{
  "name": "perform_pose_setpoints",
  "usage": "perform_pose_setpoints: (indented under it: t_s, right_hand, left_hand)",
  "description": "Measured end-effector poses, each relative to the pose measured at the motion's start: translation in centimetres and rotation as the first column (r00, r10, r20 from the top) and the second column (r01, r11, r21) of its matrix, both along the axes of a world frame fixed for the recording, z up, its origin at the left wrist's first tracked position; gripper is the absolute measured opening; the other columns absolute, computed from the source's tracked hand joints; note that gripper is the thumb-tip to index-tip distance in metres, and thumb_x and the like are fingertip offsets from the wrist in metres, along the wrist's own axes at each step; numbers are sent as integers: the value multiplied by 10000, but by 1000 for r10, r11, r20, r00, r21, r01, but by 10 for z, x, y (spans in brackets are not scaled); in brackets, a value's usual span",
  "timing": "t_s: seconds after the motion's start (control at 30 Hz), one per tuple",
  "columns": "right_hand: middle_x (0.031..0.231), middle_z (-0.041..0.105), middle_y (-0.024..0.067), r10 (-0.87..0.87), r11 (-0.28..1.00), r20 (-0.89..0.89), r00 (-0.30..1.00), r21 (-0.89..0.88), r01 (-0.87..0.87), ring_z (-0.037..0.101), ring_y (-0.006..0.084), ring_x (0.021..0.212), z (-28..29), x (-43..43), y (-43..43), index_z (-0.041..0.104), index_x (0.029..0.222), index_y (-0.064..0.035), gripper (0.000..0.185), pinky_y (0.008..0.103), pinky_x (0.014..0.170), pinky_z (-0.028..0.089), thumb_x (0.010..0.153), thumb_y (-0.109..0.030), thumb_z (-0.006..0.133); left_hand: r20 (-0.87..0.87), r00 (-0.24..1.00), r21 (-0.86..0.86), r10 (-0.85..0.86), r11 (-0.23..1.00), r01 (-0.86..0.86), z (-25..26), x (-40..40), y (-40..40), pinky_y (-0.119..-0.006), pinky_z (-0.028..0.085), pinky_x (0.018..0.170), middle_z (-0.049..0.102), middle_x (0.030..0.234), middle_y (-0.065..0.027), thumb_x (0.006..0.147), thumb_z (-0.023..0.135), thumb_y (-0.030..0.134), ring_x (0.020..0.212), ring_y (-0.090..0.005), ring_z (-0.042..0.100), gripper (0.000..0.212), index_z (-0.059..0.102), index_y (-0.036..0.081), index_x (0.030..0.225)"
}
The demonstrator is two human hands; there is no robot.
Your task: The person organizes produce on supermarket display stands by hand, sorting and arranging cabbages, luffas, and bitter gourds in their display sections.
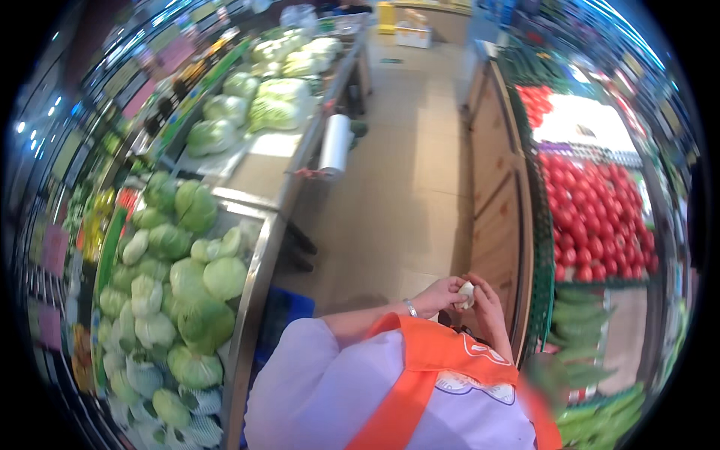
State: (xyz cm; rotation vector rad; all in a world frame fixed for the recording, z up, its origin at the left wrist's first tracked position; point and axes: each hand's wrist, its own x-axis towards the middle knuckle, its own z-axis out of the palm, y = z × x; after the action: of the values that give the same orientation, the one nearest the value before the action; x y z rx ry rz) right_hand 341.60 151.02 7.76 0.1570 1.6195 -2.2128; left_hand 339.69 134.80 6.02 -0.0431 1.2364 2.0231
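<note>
Held before my chest, a small whitish piece of produce [467, 295], perhaps a garlic bulb, sits between my two hands. The thumb and fingers of my left hand [441, 296] pinch it from the left, with a bracelet [411, 307] on that wrist. My right hand [487, 308] curls around its other side, fingertips close to those of the left. Part of the piece is hidden by the fingers. Below the hands are my orange apron [427, 346] and lilac sleeve [298, 360].
Green cabbages [197, 315] fill a metal-edged stand at left, napa cabbages [275, 104] farther up. A plastic bag roll [334, 145] hangs at the stand's side. At right, tomatoes [590, 219] and long green vegetables [582, 320] lie above a wooden panel [498, 214]. A tiled aisle [394, 185] runs between.
</note>
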Motion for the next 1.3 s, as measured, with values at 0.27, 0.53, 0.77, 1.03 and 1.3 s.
perform_pose_setpoints:
  t_s: [0.27,0.53,0.77,1.03,1.3]
  right_hand:
    - [1088,559,75,483,876,216,849,-109,-470,532,141,962,-9,-108,-72,448,1239,-2,377,275,834,420,895,-152,484]
    - [1142,521,75,645,763,118,755,-30,-646,500,142,1015,-29,-243,-93,436,1241,15,377,269,859,395,911,-167,455]
    - [1139,552,106,835,551,-53,548,91,-830,512,160,1047,-16,-326,-133,441,1229,27,367,270,893,391,903,-140,455]
    - [999,614,88,937,318,-232,260,266,-910,563,134,909,-26,-366,-205,534,1129,20,313,254,791,439,906,-185,453]
    - [903,621,77,899,389,-348,264,362,-847,564,113,829,-10,-431,-264,546,1119,12,300,242,723,449,891,-154,442]
  left_hand:
    - [-57,886,9,460,888,-460,-25,-39,-55,-244,499,664,574,935,-68,832,553,28,814,-118,574,254,464,8,1069]
    - [-195,764,-132,615,756,-642,-15,-135,-59,-260,470,718,560,961,-22,803,611,113,839,-96,533,388,460,36,1153]
    - [-163,530,-92,832,523,-848,-24,-200,-69,-257,498,696,558,953,-28,813,575,48,824,-121,562,288,499,2,1087]
    - [-3,149,-72,989,148,-986,-24,-217,-98,-274,513,720,565,903,-67,802,562,-5,818,-149,589,213,523,-13,1011]
    - [8,101,-35,995,101,-994,-23,-291,-158,-300,526,706,590,861,-71,761,566,-8,753,-155,604,199,557,-3,960]
